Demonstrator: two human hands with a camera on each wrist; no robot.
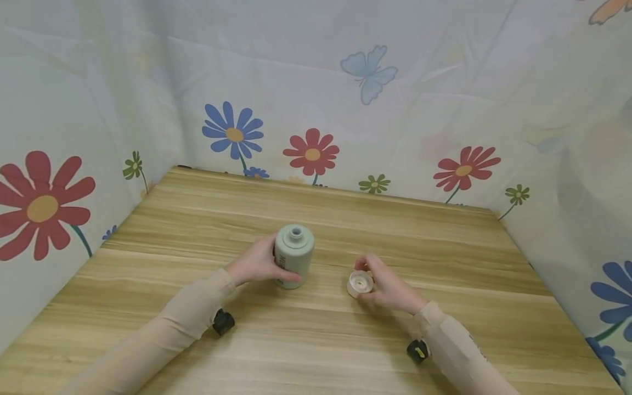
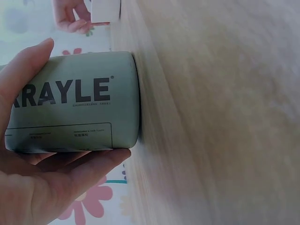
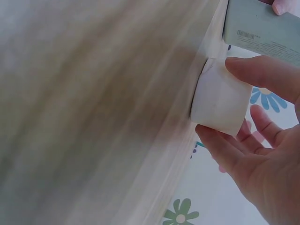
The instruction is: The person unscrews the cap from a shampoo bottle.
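A pale green bottle stands upright on the table, its narrow neck uncapped. My left hand grips it from the left side, thumb across the front. Dark lettering on the bottle shows in the left wrist view, partly covered by the fingers. To the right of the bottle, my right hand pinches a short white round cap between thumb and fingers. The cap's upward side shows a ringed hollow. In the right wrist view the cap sits against the tabletop, apart from the bottle.
The wood-grain table extends around both hands. Behind it and at both sides hangs a white cloth printed with flowers and butterflies. A small black device is strapped at the left wrist, and another black device at the right.
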